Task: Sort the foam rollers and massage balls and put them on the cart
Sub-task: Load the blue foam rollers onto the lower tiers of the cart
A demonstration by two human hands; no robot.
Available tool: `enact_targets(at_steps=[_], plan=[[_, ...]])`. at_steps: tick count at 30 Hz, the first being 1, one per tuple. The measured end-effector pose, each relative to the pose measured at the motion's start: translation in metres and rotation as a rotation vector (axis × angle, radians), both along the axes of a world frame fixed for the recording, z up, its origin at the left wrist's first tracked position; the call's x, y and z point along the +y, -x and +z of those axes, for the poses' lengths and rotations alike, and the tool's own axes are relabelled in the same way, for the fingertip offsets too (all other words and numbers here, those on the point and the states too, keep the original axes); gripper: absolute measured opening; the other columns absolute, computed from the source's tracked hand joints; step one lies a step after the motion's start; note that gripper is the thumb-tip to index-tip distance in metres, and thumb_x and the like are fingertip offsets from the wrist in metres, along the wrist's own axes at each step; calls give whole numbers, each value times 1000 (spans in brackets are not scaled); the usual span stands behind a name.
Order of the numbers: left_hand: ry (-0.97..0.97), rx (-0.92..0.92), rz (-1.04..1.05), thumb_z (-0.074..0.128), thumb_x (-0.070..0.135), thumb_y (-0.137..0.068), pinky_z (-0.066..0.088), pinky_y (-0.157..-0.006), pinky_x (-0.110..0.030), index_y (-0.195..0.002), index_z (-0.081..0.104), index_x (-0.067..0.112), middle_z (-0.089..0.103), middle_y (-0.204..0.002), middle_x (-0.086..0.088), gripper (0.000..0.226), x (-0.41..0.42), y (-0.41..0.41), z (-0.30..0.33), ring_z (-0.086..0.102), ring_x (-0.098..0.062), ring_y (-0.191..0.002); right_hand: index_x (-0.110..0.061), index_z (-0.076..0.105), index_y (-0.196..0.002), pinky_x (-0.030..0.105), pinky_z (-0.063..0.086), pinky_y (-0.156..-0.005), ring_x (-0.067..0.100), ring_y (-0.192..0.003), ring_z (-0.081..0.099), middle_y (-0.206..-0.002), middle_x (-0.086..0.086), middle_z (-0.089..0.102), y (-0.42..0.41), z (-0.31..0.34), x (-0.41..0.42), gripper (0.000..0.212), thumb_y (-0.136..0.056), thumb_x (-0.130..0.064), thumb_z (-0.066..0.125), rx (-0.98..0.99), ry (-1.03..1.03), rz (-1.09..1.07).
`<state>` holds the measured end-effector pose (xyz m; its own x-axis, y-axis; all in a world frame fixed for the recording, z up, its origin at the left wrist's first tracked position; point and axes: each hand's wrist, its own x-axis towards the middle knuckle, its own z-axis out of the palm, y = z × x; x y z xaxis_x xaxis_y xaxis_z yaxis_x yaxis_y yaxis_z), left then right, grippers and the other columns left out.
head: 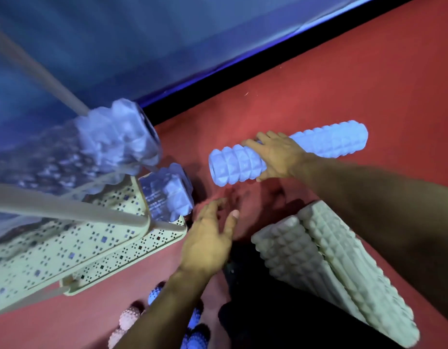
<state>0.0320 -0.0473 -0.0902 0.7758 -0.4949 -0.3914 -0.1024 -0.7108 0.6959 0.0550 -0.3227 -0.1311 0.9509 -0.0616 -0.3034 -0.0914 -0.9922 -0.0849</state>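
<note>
here the right hand (280,157) is clamped around the middle of a pale blue foam roller (288,152), held level above the red floor (343,79) just beside the cart (97,245); the left hand (207,240) hangs spread and empty nearer the cart's corner. to do the step well, judged from this view, the roller should stay horizontal, the free hand taking its near end, and be laid alongside the two blue rollers (112,144) already on the cart's tiers. the roller is a stiff cylinder with ridged, pyramid-studded foam. the cart's trays are cream, perforated in small square patterns, with thin tubular posts. two white rollers (326,263) of like texture lie together on the floor, away from the cart. spiky massage balls (129,316), pink and blue, sit on the floor below the cart.
</note>
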Motion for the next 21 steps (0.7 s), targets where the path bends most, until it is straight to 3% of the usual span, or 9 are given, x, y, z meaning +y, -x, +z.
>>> enact_targets(at_steps=[6, 11, 14, 18, 20, 21], plan=[[-26, -87, -12, 53, 53, -98, 45, -103, -28, -137, 51, 30, 60, -135, 10, 46, 31, 22, 87, 60, -8, -116, -29, 31, -153, 43, 40, -97, 30, -117, 55, -132, 1, 49, 45, 122, 26, 106, -66, -63, 80, -144, -116, -133], [-47, -251, -32, 50, 58, -97, 46, -100, -33, -134, 49, 35, 58, -132, 13, 43, 82, 50, 173, 59, -9, -120, -30, 29, -151, 43, 41, -100, 23, -126, 53, -139, -5, 47, 91, 230, 76, 103, -67, -63, 80, -247, -210, -167], [-40, -331, -20, 49, 58, -98, 46, -102, -34, -136, 47, 32, 55, -136, 12, 47, 121, 70, 220, 57, -9, -123, -35, 36, -145, 46, 46, -99, 22, -124, 55, -140, -8, 49, 119, 286, 114, 97, -64, -54, 85, -396, -402, -241], [-48, -444, 39, 45, 63, -97, 44, -103, -32, -142, 44, 30, 51, -141, 13, 56, 178, 100, 267, 54, -8, -125, -37, 49, -130, 45, 52, -91, 18, -112, 63, -124, -9, 61, 149, 333, 176, 81, -62, -35, 94, -659, -760, -353], [-31, -468, 76, 46, 65, -96, 45, -105, -35, -144, 42, 30, 50, -144, 13, 60, 203, 113, 284, 54, -8, -127, -53, 45, -126, 29, 53, -91, 5, -108, 64, -119, -18, 64, 163, 345, 209, 89, -61, -22, 97, -772, -909, -411], [-21, -480, 94, 46, 65, -95, 46, -106, -37, -145, 42, 30, 49, -145, 12, 62, 216, 119, 290, 53, -8, -127, -53, 43, -127, 24, 52, -90, 3, -108, 64, -120, -19, 64, 170, 347, 225, 93, -60, -20, 97, -792, -965, -447]])
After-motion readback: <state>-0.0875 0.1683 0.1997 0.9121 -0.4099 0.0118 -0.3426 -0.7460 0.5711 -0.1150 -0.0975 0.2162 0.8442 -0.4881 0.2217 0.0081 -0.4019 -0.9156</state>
